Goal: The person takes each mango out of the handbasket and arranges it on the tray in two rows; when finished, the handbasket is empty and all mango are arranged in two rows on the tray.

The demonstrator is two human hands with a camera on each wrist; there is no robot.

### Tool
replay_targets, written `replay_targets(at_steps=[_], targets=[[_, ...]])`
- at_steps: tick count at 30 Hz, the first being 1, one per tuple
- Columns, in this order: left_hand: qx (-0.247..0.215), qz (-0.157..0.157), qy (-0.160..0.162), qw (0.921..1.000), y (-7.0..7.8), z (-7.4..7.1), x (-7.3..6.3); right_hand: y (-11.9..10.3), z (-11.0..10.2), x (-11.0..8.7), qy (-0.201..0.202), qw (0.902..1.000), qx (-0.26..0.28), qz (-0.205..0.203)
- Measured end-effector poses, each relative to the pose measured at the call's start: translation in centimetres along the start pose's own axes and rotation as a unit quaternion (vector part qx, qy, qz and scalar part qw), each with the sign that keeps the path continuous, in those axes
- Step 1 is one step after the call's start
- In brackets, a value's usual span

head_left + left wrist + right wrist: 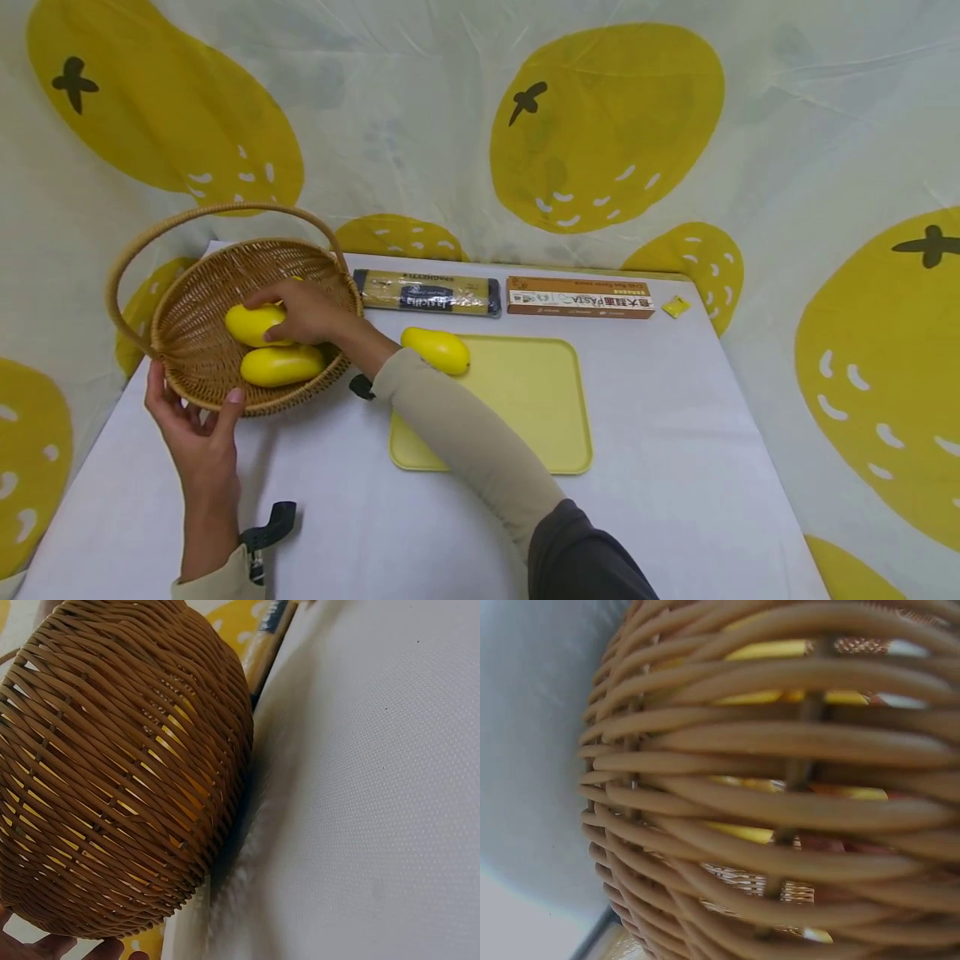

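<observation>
A brown wicker basket with a tall arched handle stands at the left of the table. My left hand holds its near rim, the thumb on the edge and the fingers against the side. Inside the basket, my right hand grips a yellow mango. Another mango lies just below it, and a sliver of yellow shows behind the hand. In the left wrist view the woven side of the basket hides its contents mostly. The right wrist view is filled by the weave; the hand is hidden there.
One mango lies at the upper left corner of a yellow tray, partly under my right sleeve. Behind the tray are a spaghetti packet, a pasta box and a small yellow wrapped piece. A patterned curtain hangs behind the table.
</observation>
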State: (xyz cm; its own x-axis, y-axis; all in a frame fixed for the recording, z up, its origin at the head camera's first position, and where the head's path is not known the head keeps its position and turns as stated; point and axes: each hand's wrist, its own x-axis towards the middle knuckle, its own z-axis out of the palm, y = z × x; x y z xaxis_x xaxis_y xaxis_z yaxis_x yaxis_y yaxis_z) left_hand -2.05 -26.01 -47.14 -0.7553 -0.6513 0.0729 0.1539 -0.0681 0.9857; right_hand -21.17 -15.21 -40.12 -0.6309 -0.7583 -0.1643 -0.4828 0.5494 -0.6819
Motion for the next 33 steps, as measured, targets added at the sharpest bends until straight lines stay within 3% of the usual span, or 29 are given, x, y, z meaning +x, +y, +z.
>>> replay_targets(at_steps=[6, 11, 14, 20, 33], targets=[[-0.014, 0.014, -0.004, 0.9998, -0.1, -0.1, 0.0, -0.2, -0.4, -1.0, 0.008, 0.9999, 0.013, -0.008], [-0.017, 0.014, -0.006, 0.9997, -0.2, -0.1, -0.1, -0.5, -0.9, -2.5, 0.021, 0.9978, 0.061, -0.013], [-0.015, 0.013, -0.005, 0.9998, -0.2, -0.1, 0.0, -0.5, -1.2, -3.4, 0.028, 0.9937, 0.105, -0.03], [-0.015, 0.019, -0.005, 0.9997, -0.1, 0.0, 0.0, 0.5, -1.6, -4.6, 0.049, 0.9861, 0.138, -0.08], [-0.008, 0.02, 0.0, 0.9998, -0.3, -0.1, 0.0, 2.5, -2.4, -7.7, 0.065, 0.9546, 0.273, -0.1]])
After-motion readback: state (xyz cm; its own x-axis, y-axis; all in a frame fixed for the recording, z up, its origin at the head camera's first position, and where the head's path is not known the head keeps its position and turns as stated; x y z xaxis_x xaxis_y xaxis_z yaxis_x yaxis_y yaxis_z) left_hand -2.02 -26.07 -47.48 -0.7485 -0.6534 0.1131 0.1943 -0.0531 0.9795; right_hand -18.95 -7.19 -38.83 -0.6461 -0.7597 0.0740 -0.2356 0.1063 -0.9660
